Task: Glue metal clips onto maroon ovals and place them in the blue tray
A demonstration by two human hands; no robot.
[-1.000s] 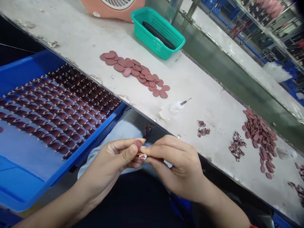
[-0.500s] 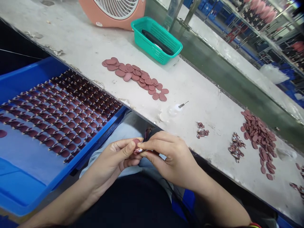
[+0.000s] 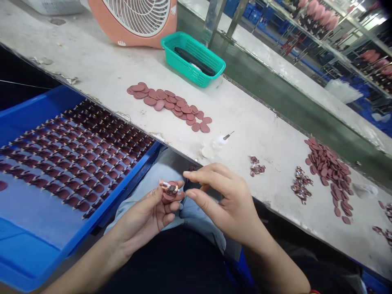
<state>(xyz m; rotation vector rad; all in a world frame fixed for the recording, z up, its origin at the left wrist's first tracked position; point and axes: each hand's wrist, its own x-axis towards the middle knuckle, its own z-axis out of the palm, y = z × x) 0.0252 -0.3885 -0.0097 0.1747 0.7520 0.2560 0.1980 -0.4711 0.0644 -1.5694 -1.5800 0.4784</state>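
Between the thumb and fingers of my left hand point(image 3: 153, 206) is a small painted figurine on a reddish-brown oval disc point(image 3: 170, 190). My right hand point(image 3: 225, 200) is just to its right, thumb and forefinger apart, with nothing between them. Both hands are above my lap, in front of the bench edge. On the bench beyond them lie a white bottle with a thin needle tip point(image 3: 221, 141), a few small figurines point(image 3: 256, 166) and a spread of reddish-brown discs point(image 3: 170, 102).
At left a blue tray point(image 3: 39, 265) carries rows of figurines on discs. A green basket point(image 3: 192, 75) with a dark object and an orange fan point(image 3: 134, 20) stand at the back of the bench point(image 3: 101, 61). More figurines point(image 3: 301, 185) and a disc pile point(image 3: 329, 169) lie at right.
My right hand has let go and drawn a little to the right, its fingers parting. My left hand has tilted the figurine and disc so they now show from above.
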